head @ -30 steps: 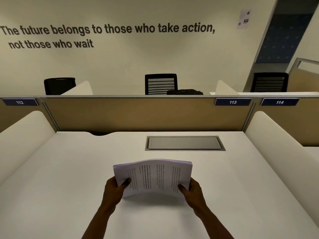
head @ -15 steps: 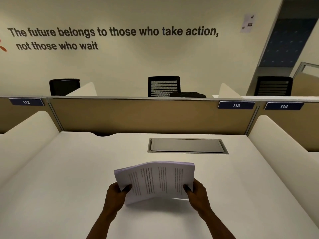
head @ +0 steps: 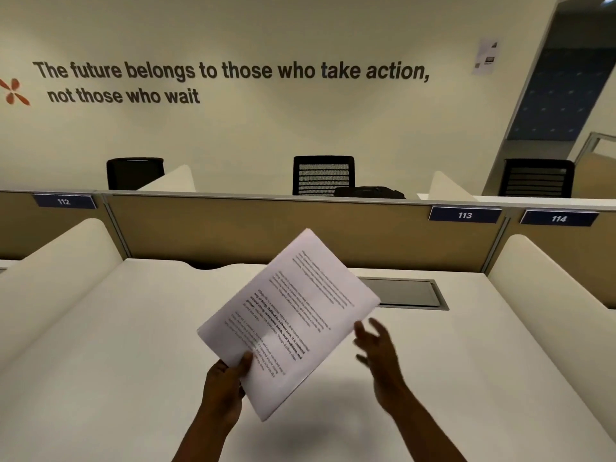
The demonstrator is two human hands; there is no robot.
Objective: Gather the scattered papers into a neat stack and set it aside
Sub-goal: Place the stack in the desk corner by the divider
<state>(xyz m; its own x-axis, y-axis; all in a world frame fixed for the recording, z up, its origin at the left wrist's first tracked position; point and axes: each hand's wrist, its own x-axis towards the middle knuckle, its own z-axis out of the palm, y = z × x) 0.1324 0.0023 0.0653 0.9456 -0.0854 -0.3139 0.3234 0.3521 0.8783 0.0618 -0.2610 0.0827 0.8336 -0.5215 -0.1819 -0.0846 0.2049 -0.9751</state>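
Note:
A stack of white printed papers (head: pixel 293 315) is lifted above the white desk (head: pixel 116 345), turned diagonally with one corner pointing up toward the partition. My left hand (head: pixel 226 385) grips it at its lower left edge, thumb on the top sheet. My right hand (head: pixel 378 351) hovers just to the right of the stack, fingers spread and blurred, with nothing in it and off the paper.
A grey cable hatch (head: pixel 410 293) is set into the desk behind the papers. A tan partition (head: pixel 233 235) closes the back, white side dividers (head: pixel 550 288) flank the desk. Black chairs (head: pixel 323 175) stand beyond the partition.
The stack was held level by both hands near the desk. Now my right hand has let go, and my left hand has lifted the stack and turned it diagonally.

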